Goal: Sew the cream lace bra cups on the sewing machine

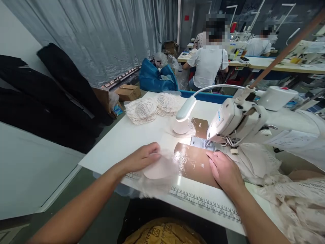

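My left grip (143,157) lies palm down, fingers curled loosely forward; my right grip (224,169) lies flat to its right, fingers together, both forearms bare.

A wall of crinkled silver-grey plastic sheeting (101,37) is hung along the left side. Black garments (50,98) are draped against a plain white wall (15,30) below it. Brown cardboard boxes (128,92) are set on the grey-green floor (111,217). Long pale wooden desks (279,66) are lined up at the back, where two people in white shirts (207,64) are seated.
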The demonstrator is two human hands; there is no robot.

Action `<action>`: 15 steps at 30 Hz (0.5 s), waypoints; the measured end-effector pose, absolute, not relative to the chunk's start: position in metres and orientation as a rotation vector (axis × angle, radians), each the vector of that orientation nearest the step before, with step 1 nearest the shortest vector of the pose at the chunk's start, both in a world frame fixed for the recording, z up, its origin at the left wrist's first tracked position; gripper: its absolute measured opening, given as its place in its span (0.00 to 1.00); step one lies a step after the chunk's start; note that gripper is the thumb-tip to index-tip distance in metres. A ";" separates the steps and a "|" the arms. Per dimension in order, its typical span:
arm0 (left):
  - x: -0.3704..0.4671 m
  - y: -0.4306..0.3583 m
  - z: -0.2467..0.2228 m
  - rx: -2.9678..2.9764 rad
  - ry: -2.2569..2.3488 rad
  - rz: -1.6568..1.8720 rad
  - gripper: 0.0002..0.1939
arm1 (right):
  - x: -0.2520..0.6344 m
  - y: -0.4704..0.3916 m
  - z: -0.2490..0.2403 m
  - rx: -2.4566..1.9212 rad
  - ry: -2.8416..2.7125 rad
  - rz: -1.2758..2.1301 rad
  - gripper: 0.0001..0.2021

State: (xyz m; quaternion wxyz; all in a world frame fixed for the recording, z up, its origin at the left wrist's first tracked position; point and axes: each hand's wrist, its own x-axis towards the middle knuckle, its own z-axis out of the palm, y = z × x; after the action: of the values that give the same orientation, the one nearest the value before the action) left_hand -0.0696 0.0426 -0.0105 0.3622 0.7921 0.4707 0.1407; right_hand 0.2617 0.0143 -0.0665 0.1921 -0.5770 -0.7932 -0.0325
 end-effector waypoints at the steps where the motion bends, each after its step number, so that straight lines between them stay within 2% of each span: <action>1: -0.048 0.044 -0.007 2.029 1.088 0.346 0.10 | 0.261 0.014 -0.063 -1.618 -2.182 -0.023 0.16; 4: 0.013 0.055 -0.006 2.107 0.870 0.341 0.05 | 0.262 0.011 -0.053 -1.538 -2.022 0.168 0.15; 7: 0.053 0.076 -0.017 2.274 0.869 0.361 0.08 | 0.262 0.009 -0.047 -1.383 -2.021 0.265 0.13; 11: 0.069 0.102 -0.029 2.491 0.966 0.402 0.05 | 0.261 0.010 -0.050 -1.382 -2.219 0.258 0.13; 15: 0.063 0.102 -0.021 2.667 1.074 0.477 0.09 | 0.259 0.011 -0.056 -1.453 -2.265 0.194 0.12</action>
State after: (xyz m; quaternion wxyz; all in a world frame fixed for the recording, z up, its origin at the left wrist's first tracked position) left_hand 0.0635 0.1017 -0.0212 0.1134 0.9092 0.3662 0.1625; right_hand 0.2594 0.0107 -0.0561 0.2197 -0.5254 -0.8190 0.0701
